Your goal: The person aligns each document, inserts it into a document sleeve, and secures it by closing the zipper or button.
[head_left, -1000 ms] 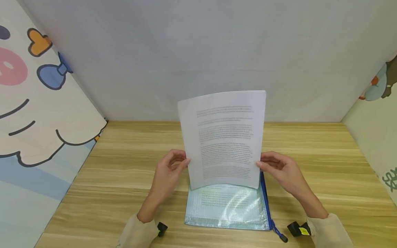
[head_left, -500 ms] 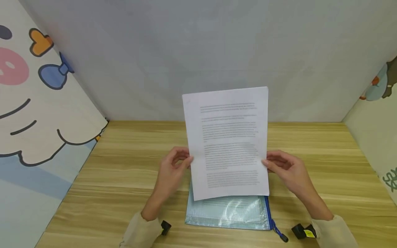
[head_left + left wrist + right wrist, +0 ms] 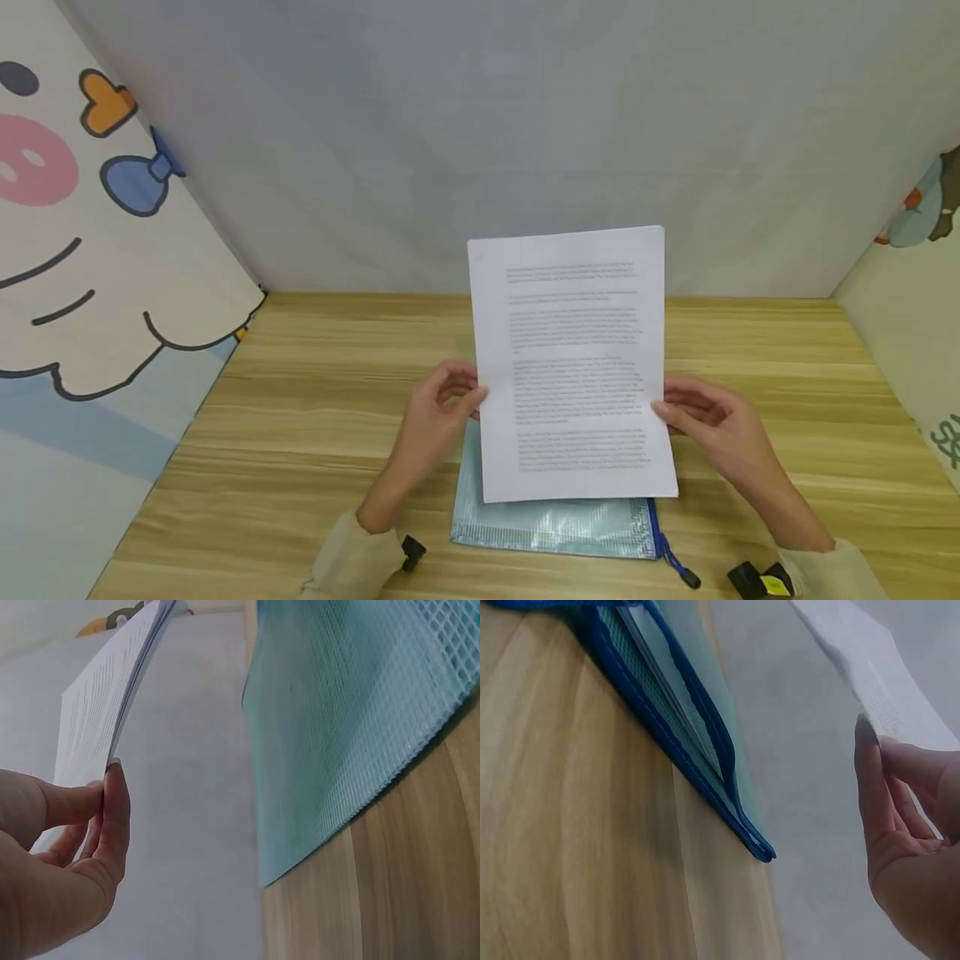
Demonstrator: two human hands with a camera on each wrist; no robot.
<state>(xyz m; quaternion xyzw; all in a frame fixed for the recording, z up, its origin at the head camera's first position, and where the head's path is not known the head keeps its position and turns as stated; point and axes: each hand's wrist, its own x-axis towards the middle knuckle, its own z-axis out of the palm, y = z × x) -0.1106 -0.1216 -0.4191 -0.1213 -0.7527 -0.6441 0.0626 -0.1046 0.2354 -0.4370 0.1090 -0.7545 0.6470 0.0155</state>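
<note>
A stack of printed paper sheets (image 3: 573, 362) is held up, tilted toward the head camera, above a translucent teal mesh zip pouch (image 3: 551, 527). My left hand (image 3: 435, 421) pinches the stack's left edge between thumb and fingers. At the right edge, my right hand (image 3: 723, 429) pinches it the same way. Several layers show along the stack's side (image 3: 126, 694) in the left wrist view. Flat on the table, the pouch is partly hidden by the sheets. Its blue-edged mouth (image 3: 667, 742) gapes along the right side, and white paper (image 3: 671, 697) shows inside it.
The wood-grain table (image 3: 315, 375) meets a pale grey wall panel (image 3: 480, 125) at the back. A cartoon-printed panel (image 3: 75, 292) bounds the left, and another printed panel (image 3: 892, 333) the right. A blue zipper pull (image 3: 684, 573) trails from the pouch's lower right corner.
Both hands have carried the sheets rightward and, in the last half second, lower in view. Once bowed, the stack is now flatter. The pouch has stayed nearly in place.
</note>
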